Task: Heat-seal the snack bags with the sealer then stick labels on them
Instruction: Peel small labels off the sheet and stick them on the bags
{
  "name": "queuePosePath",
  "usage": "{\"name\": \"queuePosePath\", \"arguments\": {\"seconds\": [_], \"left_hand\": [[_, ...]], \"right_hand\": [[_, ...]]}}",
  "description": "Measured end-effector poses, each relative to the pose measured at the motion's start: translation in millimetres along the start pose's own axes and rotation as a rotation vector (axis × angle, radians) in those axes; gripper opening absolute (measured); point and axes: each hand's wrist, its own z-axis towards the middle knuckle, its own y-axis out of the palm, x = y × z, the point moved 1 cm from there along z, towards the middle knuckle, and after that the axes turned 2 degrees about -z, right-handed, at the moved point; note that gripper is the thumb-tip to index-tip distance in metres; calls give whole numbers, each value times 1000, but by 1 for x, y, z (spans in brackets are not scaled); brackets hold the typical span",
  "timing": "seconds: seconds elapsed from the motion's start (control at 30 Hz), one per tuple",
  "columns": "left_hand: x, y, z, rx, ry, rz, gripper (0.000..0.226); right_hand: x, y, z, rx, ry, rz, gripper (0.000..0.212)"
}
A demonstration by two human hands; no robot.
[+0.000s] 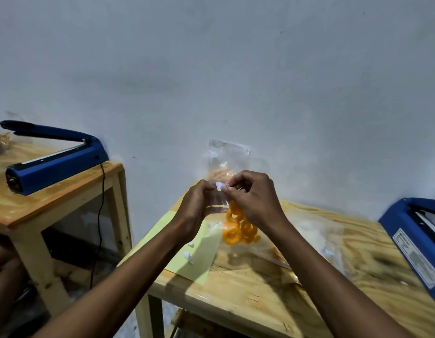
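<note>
Both hands raised over the table (272, 289), centre of view. Left hand (195, 211) and right hand (254, 200) pinch a small white label (220, 186) between fingertips, against the top of a clear snack bag (232, 215) with orange rings, which hangs below the hands. Another bag (227, 154) stands at 12 o'clock by the wall. Yellow label sheet (199, 252) at 7 o'clock from the hands. Blue sealer (55, 157) at 9 o'clock on a side table (53, 203), lever up. A second sealer (414, 235) at 3 o'clock.
</note>
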Motion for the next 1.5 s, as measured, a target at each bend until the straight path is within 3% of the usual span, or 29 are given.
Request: {"name": "queuePosePath", "arguments": {"seconds": [0.23,0.5,0.63,0.73,0.83,0.93,1.03,1.13,1.2,1.33,1.4,1.47,1.5], "left_hand": [[2,2,-3,-62,45,34,44],[-8,2,-4,-20,257,247,33],[-9,5,-3,-23,280,246,32],[-9,4,-3,-11,252,163,30],[-7,6,-3,-4,232,119,25],[-5,8,-3,15,255,157,16],[-4,8,-1,22,263,180,15],[-4,7,1,-10,278,263,14],[-6,5,1,-72,272,310,14],[-10,1,2,-139,222,337,13],[-9,3,2,-32,228,381,22],[-6,7,2,221,349,460,33],[-1,10,0,333,438,493,28]], "right_hand": [[1,1,0,11,-16,-51,8],[4,-5,1,41,-3,-47,4],[11,-8,-2,122,48,-36,12],[20,-8,-6,216,129,-143,41],[27,-14,-6,218,242,-13,71],[32,-18,-7,205,263,83,76],[32,-22,-7,190,193,-107,77],[24,-33,-2,137,13,-334,73],[17,-40,4,44,-3,-326,65],[7,-55,12,-57,-6,-169,22],[6,-58,13,-60,14,-108,10],[6,-56,11,-64,56,-87,7],[6,-55,10,-58,71,-93,7]]}}
